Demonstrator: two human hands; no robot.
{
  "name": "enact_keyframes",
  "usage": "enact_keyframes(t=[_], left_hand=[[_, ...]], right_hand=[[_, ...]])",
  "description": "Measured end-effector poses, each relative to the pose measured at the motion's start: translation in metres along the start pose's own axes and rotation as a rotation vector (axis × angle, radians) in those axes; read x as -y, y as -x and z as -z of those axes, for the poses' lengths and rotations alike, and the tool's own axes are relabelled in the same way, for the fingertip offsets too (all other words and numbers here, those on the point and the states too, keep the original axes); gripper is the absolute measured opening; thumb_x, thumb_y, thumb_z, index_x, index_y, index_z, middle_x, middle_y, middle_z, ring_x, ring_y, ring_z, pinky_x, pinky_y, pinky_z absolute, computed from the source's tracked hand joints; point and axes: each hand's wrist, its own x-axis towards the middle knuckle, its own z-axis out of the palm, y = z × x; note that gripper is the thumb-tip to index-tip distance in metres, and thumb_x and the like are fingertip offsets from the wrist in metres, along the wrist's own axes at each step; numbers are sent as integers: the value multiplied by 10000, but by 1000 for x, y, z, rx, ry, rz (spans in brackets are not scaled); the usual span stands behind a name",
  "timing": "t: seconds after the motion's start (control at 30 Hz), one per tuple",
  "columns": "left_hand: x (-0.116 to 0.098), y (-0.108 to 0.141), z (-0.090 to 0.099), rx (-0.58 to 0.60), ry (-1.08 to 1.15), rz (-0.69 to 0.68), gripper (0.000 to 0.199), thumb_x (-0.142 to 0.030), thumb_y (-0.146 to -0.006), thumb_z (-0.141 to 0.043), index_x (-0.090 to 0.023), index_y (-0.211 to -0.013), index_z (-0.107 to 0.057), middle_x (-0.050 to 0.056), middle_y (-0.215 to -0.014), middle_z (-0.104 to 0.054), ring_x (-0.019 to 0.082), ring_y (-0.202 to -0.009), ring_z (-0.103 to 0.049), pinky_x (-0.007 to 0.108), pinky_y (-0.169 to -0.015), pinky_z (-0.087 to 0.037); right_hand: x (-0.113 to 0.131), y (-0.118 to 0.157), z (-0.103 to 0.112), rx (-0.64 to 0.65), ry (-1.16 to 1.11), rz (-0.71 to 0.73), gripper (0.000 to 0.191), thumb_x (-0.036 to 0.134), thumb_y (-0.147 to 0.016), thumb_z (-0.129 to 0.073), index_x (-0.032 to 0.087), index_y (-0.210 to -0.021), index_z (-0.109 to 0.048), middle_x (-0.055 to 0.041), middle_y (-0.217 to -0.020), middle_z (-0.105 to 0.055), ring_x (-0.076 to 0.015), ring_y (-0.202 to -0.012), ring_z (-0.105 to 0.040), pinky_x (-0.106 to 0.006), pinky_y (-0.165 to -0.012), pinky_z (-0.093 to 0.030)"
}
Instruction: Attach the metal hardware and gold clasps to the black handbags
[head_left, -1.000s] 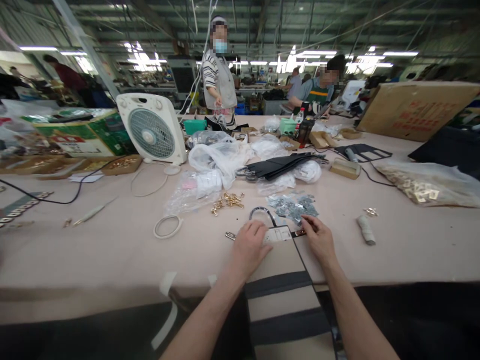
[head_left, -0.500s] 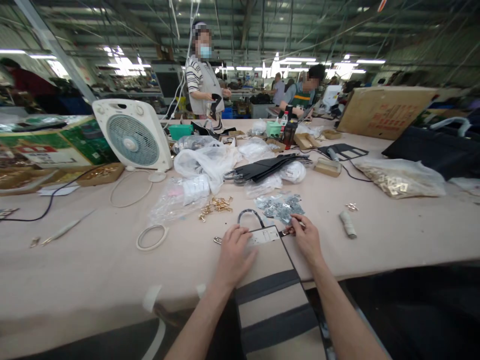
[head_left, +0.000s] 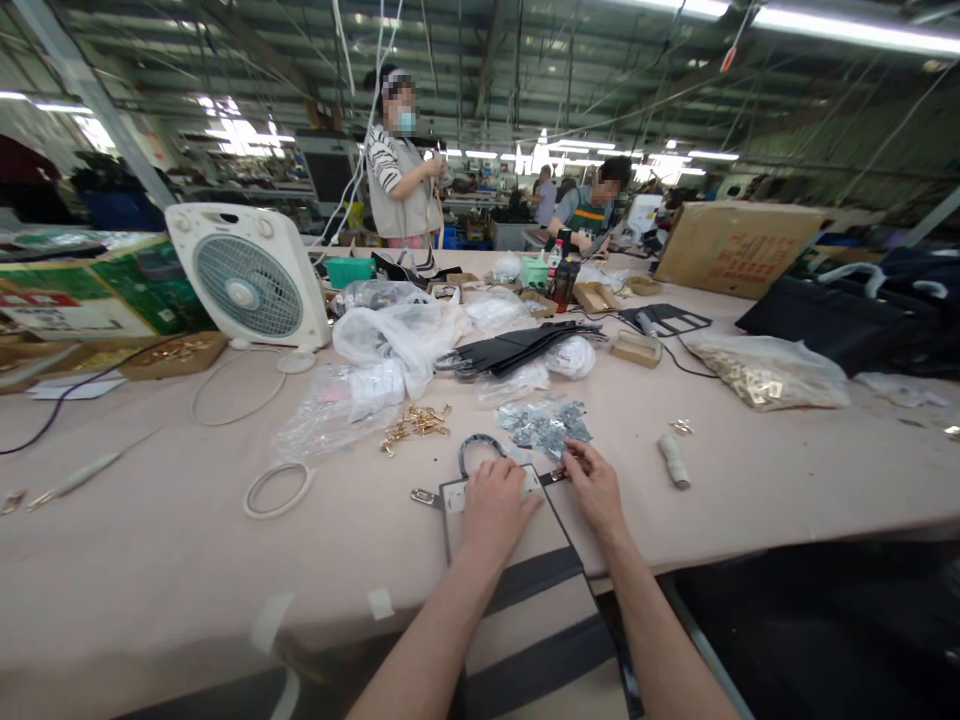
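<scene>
A pinkish worktable is stretching across the frame beneath a metal-beamed ceiling. At the left a white fan is standing; below and right of it a tape ring is lying. At lower centre the left hand is resting loosely spread on the upper end of a beige-and-black striped bag, which is overhanging the table's near edge. Grey metal pieces are lying above it. Just right, the right hand is touching a dark side tab with fingers close together; whether they are pinching it, I cannot tell.
</scene>
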Motion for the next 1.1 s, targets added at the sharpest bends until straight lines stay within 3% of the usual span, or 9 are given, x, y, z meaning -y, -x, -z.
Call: enact_keyframes(t=[0.47, 0.83, 1.1], left_hand=[[-6, -4, 2, 1, -83, -41, 140, -353, -962, -700, -247, -1007, -621, 16, -1091, -672, 271, -1052, -553, 442, -884, -443], [-3, -2, -2, -4, -50, -21, 172, -361, -945, -726, -249, -1042, -637, 23, -1119, -664, 275, -1074, -556, 457, -909, -454], [2, -4, -5, 1, 48, -12, 373, -410, -818, -857, -261, -1100, -665, 36, -1140, -665, 283, -1105, -569, 442, -957, -465]], right_hand=[[-1, -1, 1, -25, -44, 14, 417, 518, -898, -690, 210, -1178, -707, -63, -841, -781, -258, -773, -741, -399, -790, -595], [-4, -1, 1, -2, -38, 9, 407, 511, -897, -696, 215, -1177, -702, -59, -850, -777, -259, -780, -744, -401, -806, -597], [2, 1, 1, 8, -43, -2, 426, 518, -883, -721, 206, -1172, -706, -66, -892, -775, -246, -774, -730, -393, -797, -584]])
